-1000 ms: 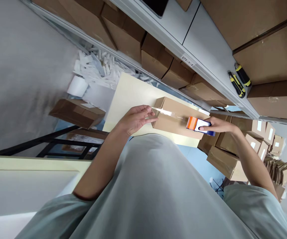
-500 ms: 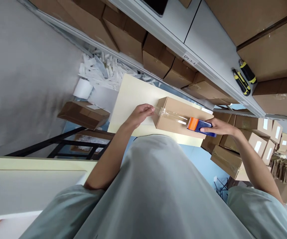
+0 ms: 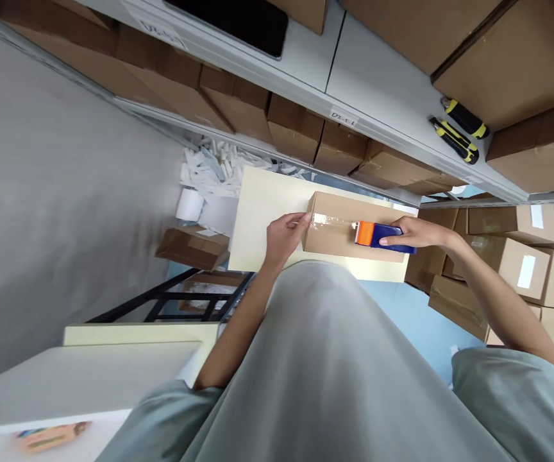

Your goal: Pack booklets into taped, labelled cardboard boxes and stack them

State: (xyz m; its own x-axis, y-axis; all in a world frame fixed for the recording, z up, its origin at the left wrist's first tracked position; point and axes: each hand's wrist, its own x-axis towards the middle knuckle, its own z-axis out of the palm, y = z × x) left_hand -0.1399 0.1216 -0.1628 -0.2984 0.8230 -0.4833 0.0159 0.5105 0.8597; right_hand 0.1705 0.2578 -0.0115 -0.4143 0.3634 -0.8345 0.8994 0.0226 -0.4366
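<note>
Gripping tape dispenser (image 3: pixel 377 235) with right fingers (image 3: pixel 390 240), rested left fingers (image 3: pixel 298 219) at end of taped box (image 3: pixel 337 243) on bench (image 3: pixel 254 224), pinch unclear.

Soft light's filling the place, clear tape (image 3: pixel 333 221) is catching white glints, shadow's sitting under the grey shelf (image 3: pixel 377 83), and the bottom-left corner's looking blurry (wide lens is stretching edges).

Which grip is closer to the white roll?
Left. The left grip is at the end of the box nearer the white roll; the right grip is farther off, around the tape dispenser.
</note>
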